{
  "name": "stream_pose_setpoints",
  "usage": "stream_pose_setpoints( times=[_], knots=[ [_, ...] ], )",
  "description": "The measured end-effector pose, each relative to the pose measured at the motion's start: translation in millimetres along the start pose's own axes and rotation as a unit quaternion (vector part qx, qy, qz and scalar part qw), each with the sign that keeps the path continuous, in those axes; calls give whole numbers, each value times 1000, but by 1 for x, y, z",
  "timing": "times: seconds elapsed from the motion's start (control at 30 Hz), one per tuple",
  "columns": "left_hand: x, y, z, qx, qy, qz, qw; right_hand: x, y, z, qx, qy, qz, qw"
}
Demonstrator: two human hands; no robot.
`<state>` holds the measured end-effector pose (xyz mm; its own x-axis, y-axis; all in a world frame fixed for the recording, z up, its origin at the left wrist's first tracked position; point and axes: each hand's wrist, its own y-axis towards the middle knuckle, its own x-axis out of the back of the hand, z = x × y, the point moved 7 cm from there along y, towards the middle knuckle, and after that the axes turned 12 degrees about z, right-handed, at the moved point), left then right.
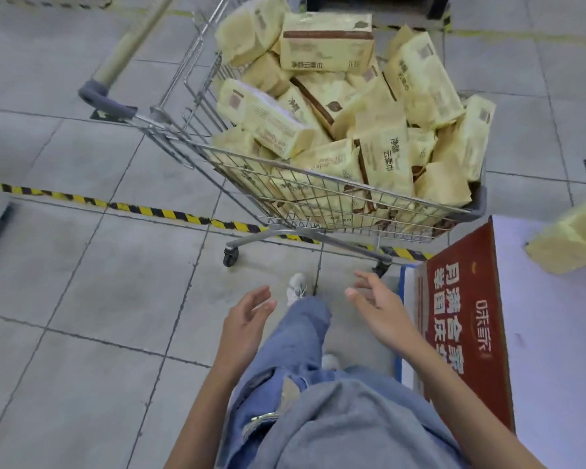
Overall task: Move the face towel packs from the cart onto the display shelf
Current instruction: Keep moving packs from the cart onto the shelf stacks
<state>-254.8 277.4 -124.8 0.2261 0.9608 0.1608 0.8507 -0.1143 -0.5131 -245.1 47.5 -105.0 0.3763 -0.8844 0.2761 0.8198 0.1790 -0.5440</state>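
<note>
Grey tiled floor (82, 299), dark grout lines; yellow-black hazard tape (149, 209) runs across it l. to r.; tan tube (136, 42) slants at upper l.; red panel w/ white print (464, 333) at r.; light even.

**Fig. Surroundings on the shop floor, seen from above.**
Grey tiled floor (82, 299) with dark grout lines. Yellow-and-black hazard tape (156, 211) runs across it from the left edge toward the right, and a fainter yellow line (521, 34) crosses the far floor. Ripped blue jeans (305, 336) and a white shoe (296, 287) occupy the near centre. A red panel (460, 319) printed with white characters stands at the right.
</note>
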Motion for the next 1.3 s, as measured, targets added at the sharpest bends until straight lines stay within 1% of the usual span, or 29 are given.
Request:
stream_pose_setpoints(
  times=[0.1,0.27,0.4,0.47,0.53,0.67,0.77,0.83,0.9,0.97,1.03,1.1,1.13,1.23,1.3],
  knots=[
    [7,54,-32,-6,-5,13,1000,19,44,19,2,21,-8,1000],
    [26,143,-116,-37,-10,42,998,55,112,66,8,39,-36,999],
    [45,199,-195,-97,8,60,993,87,149,113,46,47,-71,995],
    [56,225,-234,-132,11,58,990,108,171,141,73,59,-78,992],
    [69,252,-269,-164,16,47,985,135,196,170,97,48,-95,990],
    [99,313,-331,-210,55,-11,976,195,259,225,135,1,-108,985],
    [117,367,-361,-189,112,-57,974,231,315,258,146,-72,-100,982],
    [126,400,-376,-161,180,-83,967,249,353,275,147,-145,-93,974],
    [132,427,-393,-160,273,-119,941,259,388,286,143,-222,-76,961],
    [136,452,-406,-152,349,-139,914,263,419,289,126,-318,-42,939],
    [139,481,-406,-89,406,-117,902,263,442,288,111,-414,-4,903],
    [143,505,-396,-6,453,-78,888,261,457,285,101,-455,25,884],
    [145,512,-391,22,456,-64,887,260,463,283,97,-468,34,878],
    [149,522,-383,45,441,-62,894,253,475,275,93,-534,30,840],
    [148,524,-381,47,456,-66,886,251,480,272,90,-546,22,832]
  ],
)
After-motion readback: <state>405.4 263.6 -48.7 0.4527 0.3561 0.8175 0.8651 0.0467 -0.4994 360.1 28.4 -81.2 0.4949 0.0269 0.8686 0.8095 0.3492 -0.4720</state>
